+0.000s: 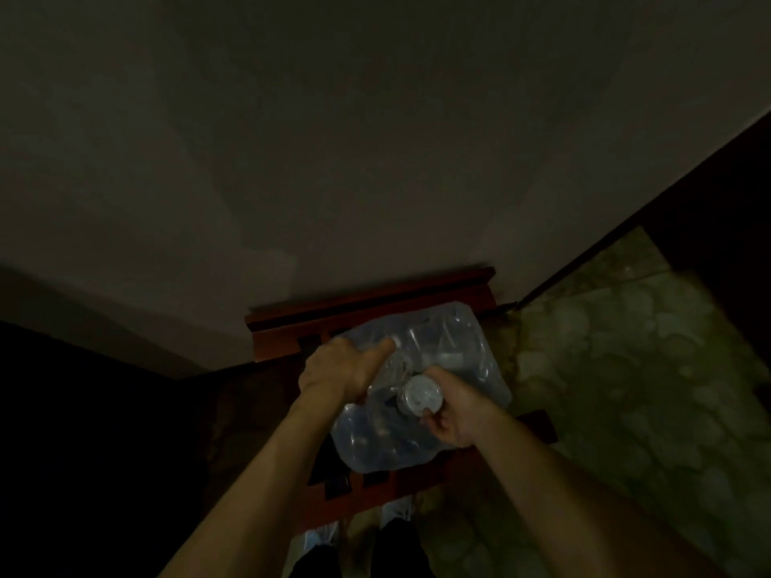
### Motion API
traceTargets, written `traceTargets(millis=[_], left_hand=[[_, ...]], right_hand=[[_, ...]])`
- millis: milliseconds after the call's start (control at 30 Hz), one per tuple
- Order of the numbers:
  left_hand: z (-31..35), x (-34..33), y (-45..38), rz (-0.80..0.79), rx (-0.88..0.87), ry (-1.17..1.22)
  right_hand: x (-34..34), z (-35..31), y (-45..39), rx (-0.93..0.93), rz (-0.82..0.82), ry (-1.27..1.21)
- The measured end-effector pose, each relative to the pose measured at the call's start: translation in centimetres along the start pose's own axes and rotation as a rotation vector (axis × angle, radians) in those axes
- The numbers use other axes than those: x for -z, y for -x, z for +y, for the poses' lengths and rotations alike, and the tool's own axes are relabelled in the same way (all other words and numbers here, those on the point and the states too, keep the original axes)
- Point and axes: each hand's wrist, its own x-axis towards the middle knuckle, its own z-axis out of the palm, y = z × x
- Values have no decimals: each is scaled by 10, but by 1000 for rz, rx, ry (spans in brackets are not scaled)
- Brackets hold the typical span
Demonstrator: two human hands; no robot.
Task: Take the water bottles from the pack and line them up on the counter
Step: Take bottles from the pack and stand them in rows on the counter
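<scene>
The right hand (448,415) has its fingers (434,423) clamped around a water bottle (419,396), seen end-on at the pack's centre. At ten o'clock from it, the left hand (338,375) presses on the pack (459,352), fingers together, thumb stretched across the plastic wrap. The pack rests on a red-brown wooden chair (367,304) against the wall (375,139). Patterned floor (626,369) lies at three o'clock. The scene is dim.

wall (375,160) behind pack (467,352) (close), right side open
</scene>
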Motion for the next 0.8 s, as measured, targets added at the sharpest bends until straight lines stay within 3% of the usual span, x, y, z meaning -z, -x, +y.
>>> traceTargets(millis=[200, 500, 800], left_hand=[[29, 29, 19, 42, -88, 34], [48, 72, 52, 29, -246, 456], [58, 107, 104, 8, -421, 769]], right_hand=[[-9, -35, 60, 145, -11, -22], [-40, -57, 148, 339, -21, -151], [-59, -45, 214, 793, -205, -103]])
